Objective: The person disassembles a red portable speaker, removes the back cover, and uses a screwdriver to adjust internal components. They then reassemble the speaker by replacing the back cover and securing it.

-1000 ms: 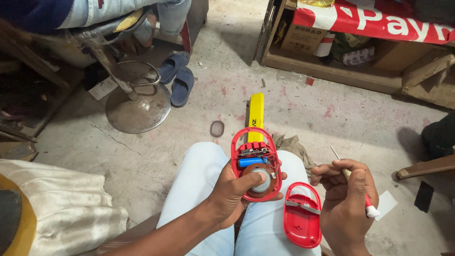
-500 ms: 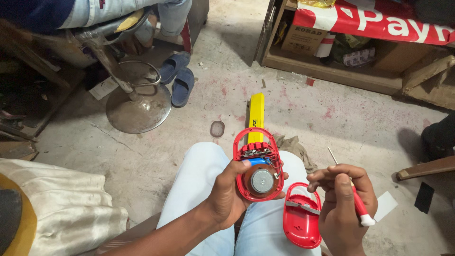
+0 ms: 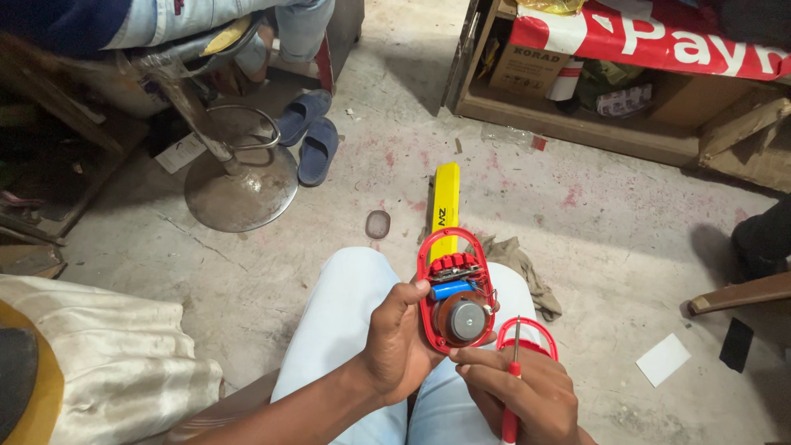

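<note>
Soft daylight, sharp focus, shadowed corners

Head view, steeply downward, close

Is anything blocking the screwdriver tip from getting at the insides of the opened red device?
Nothing visible does. The left hand holds the opened red device by its edge, parts facing up and uncovered. The screwdriver in the right hand points up just beside its lower right rim. The red cover lies behind the shaft, off to the side.
</note>
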